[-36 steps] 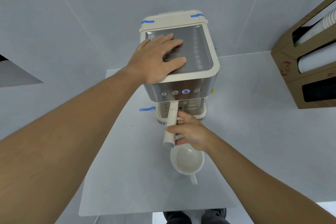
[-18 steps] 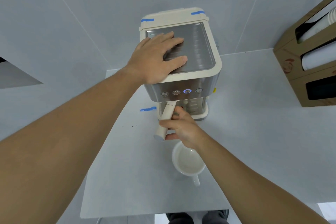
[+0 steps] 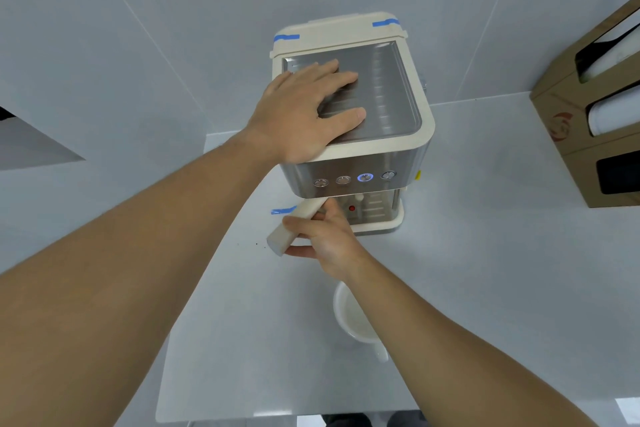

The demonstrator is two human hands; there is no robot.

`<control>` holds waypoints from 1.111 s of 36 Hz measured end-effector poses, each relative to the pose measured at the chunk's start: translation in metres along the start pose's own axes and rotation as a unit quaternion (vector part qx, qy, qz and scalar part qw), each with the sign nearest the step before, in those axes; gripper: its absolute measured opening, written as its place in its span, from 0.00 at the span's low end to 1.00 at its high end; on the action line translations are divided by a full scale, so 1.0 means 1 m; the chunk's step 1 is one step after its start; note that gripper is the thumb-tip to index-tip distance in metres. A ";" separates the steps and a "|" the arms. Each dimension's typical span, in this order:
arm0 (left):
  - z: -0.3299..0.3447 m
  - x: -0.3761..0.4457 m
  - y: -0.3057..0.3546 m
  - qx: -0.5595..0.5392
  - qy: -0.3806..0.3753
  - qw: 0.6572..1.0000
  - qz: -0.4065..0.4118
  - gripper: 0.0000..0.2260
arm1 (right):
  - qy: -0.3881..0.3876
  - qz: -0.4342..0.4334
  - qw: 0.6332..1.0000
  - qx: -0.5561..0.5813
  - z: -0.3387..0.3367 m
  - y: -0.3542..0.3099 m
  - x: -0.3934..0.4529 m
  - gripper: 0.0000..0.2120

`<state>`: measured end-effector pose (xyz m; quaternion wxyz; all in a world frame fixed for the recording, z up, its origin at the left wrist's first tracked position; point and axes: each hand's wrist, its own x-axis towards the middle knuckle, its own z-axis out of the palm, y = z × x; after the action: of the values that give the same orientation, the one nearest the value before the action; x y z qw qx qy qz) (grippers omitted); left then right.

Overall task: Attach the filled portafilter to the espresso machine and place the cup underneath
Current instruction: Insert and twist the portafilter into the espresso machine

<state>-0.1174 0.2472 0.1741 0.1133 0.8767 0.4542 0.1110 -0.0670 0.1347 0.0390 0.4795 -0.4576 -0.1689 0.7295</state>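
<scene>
Pale grey-blue panelled walls [image 3: 173,28] meet in a corner ahead of me, thin seams running across them. Below lies my light grey worktop [image 3: 485,253], evenly lit (no hard shadows). At right stands a brown cardboard dispenser box [image 3: 568,121] with dark openings; at left, a grey ledge [image 3: 31,146] juts in.

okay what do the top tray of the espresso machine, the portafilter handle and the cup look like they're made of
Top tray: brushed metal, probably stainless steel; grey sheen, ribbed grooves. Portafilter handle: matte cream, likely plastic, matching the machine's cream trim. Cup: glossy white, seemingly ceramic, though glazed plastic can't be excluded.
</scene>
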 end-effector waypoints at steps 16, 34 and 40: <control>0.001 0.001 -0.001 -0.013 0.001 1.000 -0.006 0.33 | 0.027 -0.022 0.998 0.057 0.020 0.010 0.012 0.23; 0.001 0.001 -0.001 -0.015 0.003 1.000 -0.008 0.31 | 0.008 -0.016 1.000 -0.023 -0.007 0.016 0.002 0.27; 0.002 0.003 -0.003 -0.014 0.003 1.000 -0.004 0.32 | 0.022 -0.029 0.999 0.019 0.008 0.019 0.011 0.23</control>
<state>-0.1176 0.2509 0.1712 0.1245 0.8731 0.4560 0.1191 -0.0855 0.1363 0.0244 0.5128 -0.4588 -0.1578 0.7082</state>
